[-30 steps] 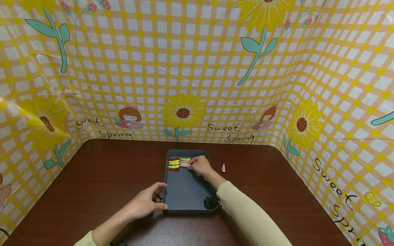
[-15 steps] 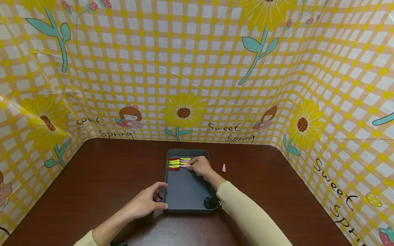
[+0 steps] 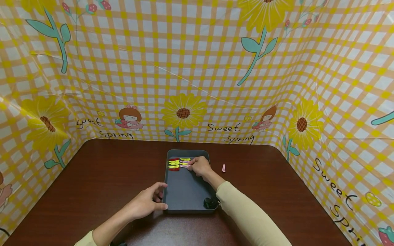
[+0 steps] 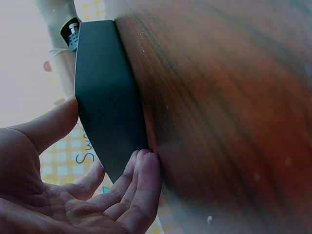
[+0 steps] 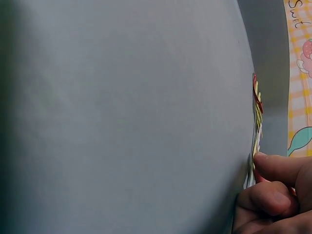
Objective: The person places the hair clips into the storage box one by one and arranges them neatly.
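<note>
In the head view a dark grey tray (image 3: 184,191) lies on the table. My left hand (image 3: 144,203) touches its left side, thumb and index fingertips at the rim. The left wrist view shows relaxed fingers (image 4: 148,170) against the tray's outer wall. My right hand (image 3: 201,166) reaches inside and pinches the right end of a pink hair clip (image 3: 184,166). That clip lies below yellow and pink ones in the second column. To its left is a column of red and yellow hair clips (image 3: 173,163). In the right wrist view, my hand (image 5: 273,195) partly hides the clips.
A single pink hair clip (image 3: 223,168) lies on the brown table (image 3: 255,177) right of the tray. A checked cloth (image 3: 197,75) with sunflowers hangs around the back and sides. The black wrist camera (image 3: 210,203) is over the tray's near right corner.
Hardly anything differs: my right hand stays at the pink hair clip in the tray, with only tiny finger shifts. The left hand and the tray keep their places.
</note>
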{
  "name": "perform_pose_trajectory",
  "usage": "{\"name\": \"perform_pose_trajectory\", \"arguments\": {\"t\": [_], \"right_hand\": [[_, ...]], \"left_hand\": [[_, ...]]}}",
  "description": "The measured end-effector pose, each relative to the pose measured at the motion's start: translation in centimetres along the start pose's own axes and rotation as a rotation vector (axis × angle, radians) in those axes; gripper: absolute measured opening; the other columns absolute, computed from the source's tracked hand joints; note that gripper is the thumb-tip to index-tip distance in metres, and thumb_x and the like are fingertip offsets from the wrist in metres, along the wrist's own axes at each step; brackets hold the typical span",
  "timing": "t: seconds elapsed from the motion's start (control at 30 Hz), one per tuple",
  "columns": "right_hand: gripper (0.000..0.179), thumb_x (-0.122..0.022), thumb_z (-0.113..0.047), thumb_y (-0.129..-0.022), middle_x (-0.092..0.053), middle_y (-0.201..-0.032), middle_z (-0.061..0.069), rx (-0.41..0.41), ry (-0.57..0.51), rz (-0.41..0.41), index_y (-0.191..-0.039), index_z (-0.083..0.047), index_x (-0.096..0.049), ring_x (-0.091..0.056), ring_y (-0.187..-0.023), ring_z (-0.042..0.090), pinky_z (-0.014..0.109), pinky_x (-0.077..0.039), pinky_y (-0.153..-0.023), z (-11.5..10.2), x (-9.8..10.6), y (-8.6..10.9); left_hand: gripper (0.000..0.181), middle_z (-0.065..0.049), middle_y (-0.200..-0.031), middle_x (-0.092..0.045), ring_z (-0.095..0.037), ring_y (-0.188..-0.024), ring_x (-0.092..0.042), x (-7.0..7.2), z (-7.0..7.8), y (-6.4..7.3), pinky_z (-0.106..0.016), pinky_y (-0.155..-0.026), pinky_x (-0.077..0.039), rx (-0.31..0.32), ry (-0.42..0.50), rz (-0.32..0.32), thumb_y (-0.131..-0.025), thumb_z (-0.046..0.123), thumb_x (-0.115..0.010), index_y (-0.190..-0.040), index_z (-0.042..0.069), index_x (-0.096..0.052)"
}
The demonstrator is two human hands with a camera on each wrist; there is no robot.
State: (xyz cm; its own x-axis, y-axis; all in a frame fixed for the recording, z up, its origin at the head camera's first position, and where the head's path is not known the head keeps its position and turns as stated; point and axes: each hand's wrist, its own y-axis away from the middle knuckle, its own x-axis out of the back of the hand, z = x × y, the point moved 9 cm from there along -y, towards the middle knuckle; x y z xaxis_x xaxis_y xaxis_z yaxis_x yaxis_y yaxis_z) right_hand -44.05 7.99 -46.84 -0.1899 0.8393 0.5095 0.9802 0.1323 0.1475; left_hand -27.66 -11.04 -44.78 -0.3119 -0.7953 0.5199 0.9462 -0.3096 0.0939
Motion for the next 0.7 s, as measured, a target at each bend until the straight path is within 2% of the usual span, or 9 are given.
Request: {"name": "perform_pose_trajectory", "arguments": {"t": [0.17, 0.4, 0.7], "right_hand": [[0.012, -0.072, -0.003, -0.088, -0.052, -0.067, 0.000, -0.001, -0.002, -0.005, -0.100, 0.000, -0.074, -0.033, -0.044, 0.009, 0.023, -0.031, -0.044, -0.13, -0.05, -0.08], [0.012, -0.073, -0.004, -0.089, -0.055, -0.073, 0.002, 0.004, 0.016, -0.002, -0.100, -0.001, -0.075, -0.035, -0.046, 0.009, 0.022, -0.031, -0.045, -0.03, -0.07, -0.02], [0.011, -0.073, -0.003, -0.089, -0.055, -0.072, 0.002, 0.008, 0.024, 0.001, -0.100, -0.002, -0.074, -0.035, -0.046, 0.009, 0.023, -0.031, -0.045, -0.20, -0.06, 0.00]], "left_hand": [[0.066, -0.009, -0.109, -0.060, -0.020, -0.094, -0.057, 0.02, 0.08, -0.02, -0.038, -0.078, -0.048, -0.006, -0.001, -0.004, -0.083, 0.019, -0.083, -0.139, 0.008, -0.052], [0.066, -0.009, -0.109, -0.060, -0.020, -0.094, -0.057, 0.01, 0.11, 0.01, -0.038, -0.078, -0.048, 0.001, 0.004, -0.001, -0.082, 0.018, -0.083, -0.139, 0.008, -0.052], [0.065, -0.009, -0.108, -0.060, -0.020, -0.093, -0.057, 0.08, 0.24, 0.03, -0.037, -0.078, -0.048, -0.007, -0.003, 0.004, -0.083, 0.018, -0.083, -0.139, 0.008, -0.052]]}}
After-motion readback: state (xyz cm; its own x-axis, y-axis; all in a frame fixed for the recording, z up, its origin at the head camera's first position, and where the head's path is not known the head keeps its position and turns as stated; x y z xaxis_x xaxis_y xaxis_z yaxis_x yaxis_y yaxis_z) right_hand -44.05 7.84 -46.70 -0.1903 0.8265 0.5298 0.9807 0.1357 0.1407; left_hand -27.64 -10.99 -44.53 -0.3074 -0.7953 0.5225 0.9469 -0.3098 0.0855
